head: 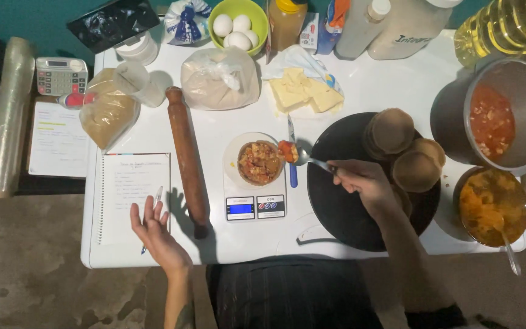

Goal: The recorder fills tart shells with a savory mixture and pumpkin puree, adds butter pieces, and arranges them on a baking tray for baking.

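Observation:
My right hand [363, 183] grips a metal spoon [302, 157] loaded with red chunky filling, its bowl at the right rim of a small pastry shell [259, 162] full of the same filling. The shell stands on a small digital kitchen scale [255, 207]. My left hand [153, 234] rests palm down, fingers spread, on the lower right corner of an open spiral notebook [130, 195], over a pen [157, 196]. Beside my right hand, a black round tray [342, 207] carries several empty brown pastry shells [409, 149].
A wooden rolling pin [187, 159] lies between notebook and scale. A steel pot of red sauce [503, 116] and a bowl of orange filling [493, 204] stand right. Behind: butter pieces [302, 91], bagged flour [219, 79], green bowl of eggs [238, 27], oil bottle [506, 27], calculator [61, 74].

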